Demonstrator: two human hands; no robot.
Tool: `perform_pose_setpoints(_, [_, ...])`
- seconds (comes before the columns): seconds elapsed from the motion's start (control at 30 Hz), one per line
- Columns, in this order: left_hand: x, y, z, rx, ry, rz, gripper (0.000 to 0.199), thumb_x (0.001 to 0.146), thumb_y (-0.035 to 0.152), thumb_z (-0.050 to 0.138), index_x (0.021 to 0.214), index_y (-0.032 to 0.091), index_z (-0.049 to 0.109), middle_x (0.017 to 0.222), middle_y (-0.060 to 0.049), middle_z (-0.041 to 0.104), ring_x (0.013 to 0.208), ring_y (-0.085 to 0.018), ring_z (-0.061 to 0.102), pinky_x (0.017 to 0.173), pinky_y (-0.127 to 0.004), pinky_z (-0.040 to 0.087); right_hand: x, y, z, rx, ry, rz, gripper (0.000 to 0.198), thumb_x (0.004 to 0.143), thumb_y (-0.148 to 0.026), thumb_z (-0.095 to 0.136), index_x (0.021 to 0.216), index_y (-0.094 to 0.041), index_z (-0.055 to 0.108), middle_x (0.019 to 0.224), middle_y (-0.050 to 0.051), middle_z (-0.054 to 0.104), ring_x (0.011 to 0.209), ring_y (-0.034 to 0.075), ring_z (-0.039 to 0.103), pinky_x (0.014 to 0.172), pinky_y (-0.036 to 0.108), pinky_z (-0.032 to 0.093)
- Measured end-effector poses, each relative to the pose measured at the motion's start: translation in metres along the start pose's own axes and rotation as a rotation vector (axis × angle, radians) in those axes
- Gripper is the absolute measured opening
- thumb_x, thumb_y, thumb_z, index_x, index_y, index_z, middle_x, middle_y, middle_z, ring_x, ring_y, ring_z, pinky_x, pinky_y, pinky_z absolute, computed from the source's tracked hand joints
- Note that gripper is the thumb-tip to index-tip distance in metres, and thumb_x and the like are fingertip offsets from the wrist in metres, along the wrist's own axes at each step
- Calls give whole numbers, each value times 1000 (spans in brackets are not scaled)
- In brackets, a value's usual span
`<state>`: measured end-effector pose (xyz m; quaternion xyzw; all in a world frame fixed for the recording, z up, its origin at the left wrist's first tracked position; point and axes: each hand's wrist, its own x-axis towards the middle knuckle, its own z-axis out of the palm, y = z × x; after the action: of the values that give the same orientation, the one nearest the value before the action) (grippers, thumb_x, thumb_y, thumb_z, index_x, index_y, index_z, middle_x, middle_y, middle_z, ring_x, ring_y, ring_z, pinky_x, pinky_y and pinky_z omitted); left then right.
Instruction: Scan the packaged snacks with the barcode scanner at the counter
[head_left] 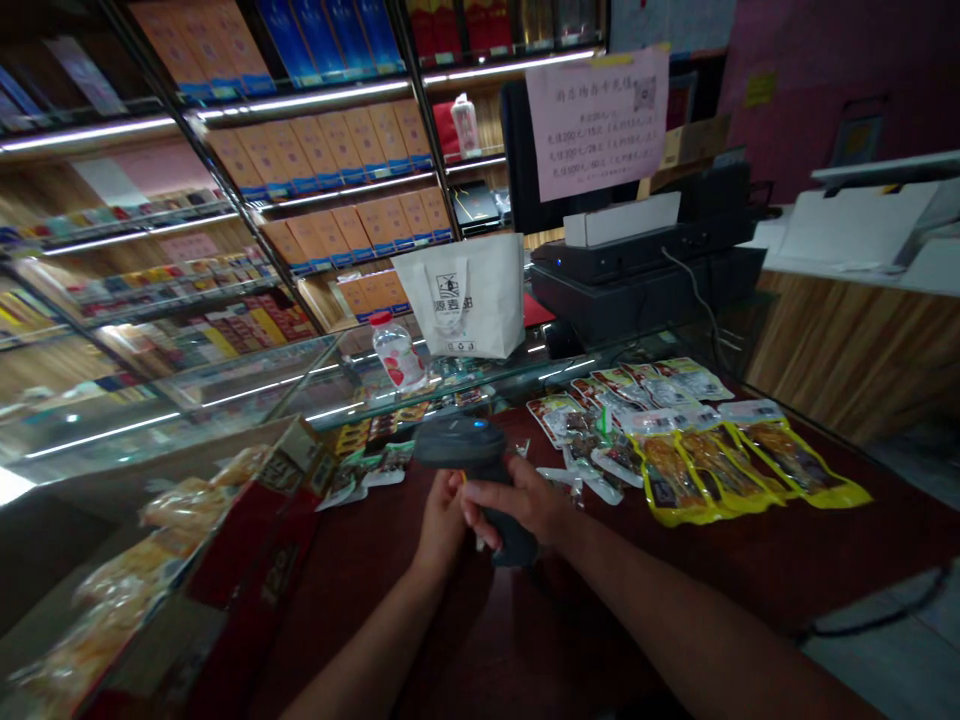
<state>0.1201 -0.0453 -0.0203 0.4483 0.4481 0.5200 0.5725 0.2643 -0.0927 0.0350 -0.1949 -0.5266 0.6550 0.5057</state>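
Note:
A dark handheld barcode scanner (465,445) is upright over the middle of the dark red tabletop (360,590), a small blue light glowing on its top. My right hand (529,500) is closed around its handle. Close against the scanner's left side, my left hand (444,525) has its fingers curled in. What those fingers hold, if anything, is hidden behind the scanner and my right hand. Just beyond my hands lie small clear snack packets (589,450). Yellow-edged food pouches (712,465) lie in a row to the right.
An open carton (247,520) of wrapped food stands at the left. Across the back are a pink-capped bottle (397,352), a white bag (469,300) and a black register (645,280) behind the glass edge. More packets (386,463) lie left of the scanner.

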Motion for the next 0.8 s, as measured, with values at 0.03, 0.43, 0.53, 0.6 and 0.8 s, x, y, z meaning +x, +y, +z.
perform_pose_setpoints(0.03, [-2, 4, -7, 16, -6, 10, 40, 70, 39, 81, 85, 20, 49, 62, 3, 64, 60, -16, 67, 56, -23, 52, 2, 1, -2, -35, 47, 4, 43, 78, -56, 67, 74, -15, 59, 53, -2, 55, 39, 9, 48, 40, 20, 41])
perform_pose_setpoints(0.43, [-1, 17, -34, -149, 18, -48, 52, 62, 30, 86, 93, 18, 46, 73, -2, 70, 72, -23, 74, 61, -23, 57, 17, 31, -42, -362, 645, 50, 44, 73, -50, 75, 94, -17, 55, 48, -7, 54, 38, 10, 48, 38, 20, 40])
perform_pose_setpoints(0.53, [-1, 15, -32, -191, -40, -131, 47, 66, 25, 84, 101, 15, 53, 85, -8, 73, 73, -23, 74, 59, -24, 58, 17, 34, -43, -401, 633, 62, 44, 70, -48, 78, 93, -18, 56, 47, -6, 55, 37, 11, 47, 37, 21, 38])
perform_pose_setpoints(0.6, [-3, 12, -31, -207, -94, -180, 45, 67, 23, 83, 103, 13, 58, 90, -9, 74, 74, -24, 74, 59, -24, 58, 17, 35, -44, -419, 616, 67, 44, 68, -44, 78, 95, -18, 56, 47, -5, 56, 37, 12, 49, 37, 22, 39])
perform_pose_setpoints(0.8, [-6, 9, -33, -119, -223, -233, 45, 58, 33, 91, 86, 11, 63, 81, -10, 74, 66, -22, 73, 54, -22, 56, 16, 37, -44, -446, 585, 60, 46, 67, -44, 75, 99, -17, 56, 46, -6, 54, 37, 13, 48, 39, 23, 39])
